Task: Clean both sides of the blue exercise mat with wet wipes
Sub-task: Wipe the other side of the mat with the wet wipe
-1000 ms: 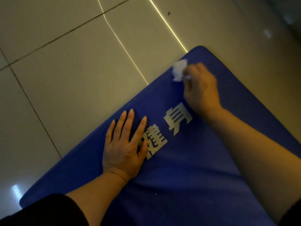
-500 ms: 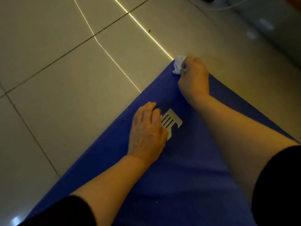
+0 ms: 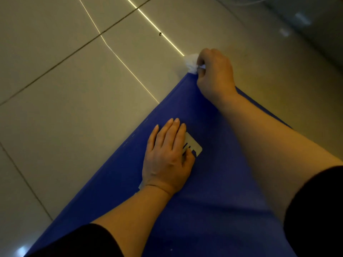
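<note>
Wiping along the far corner of the flat blue foam exercise mat [image 3: 213,191], the person is working on the upward-facing side, which is lying spread on the pale tiled floor [image 3: 74,89]. The right hand [image 3: 215,75] is curling its fingers round a crumpled white wet wipe [image 3: 191,63], which is bulging out past the knuckles right at the mat's far corner, touching its edge. The left hand [image 3: 167,158] is lying flat with fingers straight and close together, pressing the mat down near its left edge and partly covering a white printed logo [image 3: 194,145]. Judging by this, the first side is being finished at its far end; the next move is probably calling for drawing the wipe back along an edge, with the turning over of the mat not yet begun.
</note>
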The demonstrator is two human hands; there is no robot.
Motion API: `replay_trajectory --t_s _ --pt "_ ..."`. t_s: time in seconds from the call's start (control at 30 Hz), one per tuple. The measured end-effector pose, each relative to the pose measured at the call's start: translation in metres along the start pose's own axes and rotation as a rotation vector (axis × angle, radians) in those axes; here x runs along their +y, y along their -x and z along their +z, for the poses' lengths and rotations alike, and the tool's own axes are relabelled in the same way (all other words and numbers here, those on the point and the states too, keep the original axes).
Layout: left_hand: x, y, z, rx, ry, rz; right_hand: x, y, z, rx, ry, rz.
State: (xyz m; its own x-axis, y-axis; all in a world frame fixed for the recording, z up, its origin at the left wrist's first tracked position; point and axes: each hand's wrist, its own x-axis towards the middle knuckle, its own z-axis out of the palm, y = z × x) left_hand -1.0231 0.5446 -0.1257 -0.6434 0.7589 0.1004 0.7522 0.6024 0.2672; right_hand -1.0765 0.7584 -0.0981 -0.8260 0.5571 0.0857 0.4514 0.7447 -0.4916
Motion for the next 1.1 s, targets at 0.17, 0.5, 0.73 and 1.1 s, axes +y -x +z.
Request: replay_trajectory --t_s 0.17,0.5,0.73,1.1 --pt "0.001 0.000 0.001 0.021 0.013 0.007 0.028 0.058 -0.020 -0.016 -0.059 0.000" --pt "0.001 0.000 0.002 0.008 -0.033 0.006 0.012 0.003 -0.007 0.049 -0.070 0.117" --pt "0.003 -0.001 0.002 -0.001 -0.039 -0.009 0.067 0.093 -0.052 0.169 -0.057 0.425" --pt "0.002 -0.001 0.001 -0.004 -0.030 -0.001 0.026 0.081 -0.025 0.061 -0.116 0.183"
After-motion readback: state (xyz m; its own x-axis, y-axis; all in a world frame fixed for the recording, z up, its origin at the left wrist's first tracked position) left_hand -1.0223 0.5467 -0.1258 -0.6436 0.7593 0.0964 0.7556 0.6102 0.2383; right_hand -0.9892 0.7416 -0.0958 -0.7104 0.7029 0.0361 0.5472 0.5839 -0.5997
